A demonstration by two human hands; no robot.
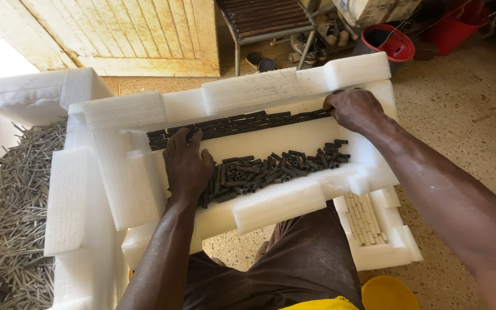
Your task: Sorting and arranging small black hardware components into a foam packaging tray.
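Note:
A white foam tray [271,204] lies across my lap. Several short dark tubes are lined up in a long row [242,123] along its far wall, and a loose pile of dark tubes [276,166] lies in its near part. My left hand [186,166] rests palm down at the left end of the loose pile, fingertips touching the row. My right hand [354,109] presses against the right end of the row, fingers curled at the tray's far right corner.
A second foam tray [7,109] at my left holds a heap of thin grey metal tubes [21,218]. A small foam piece with pale tubes [365,218] lies under the tray at right. A bench [265,23], shoes, a red bucket [388,43] and a wooden door [121,34] stand beyond.

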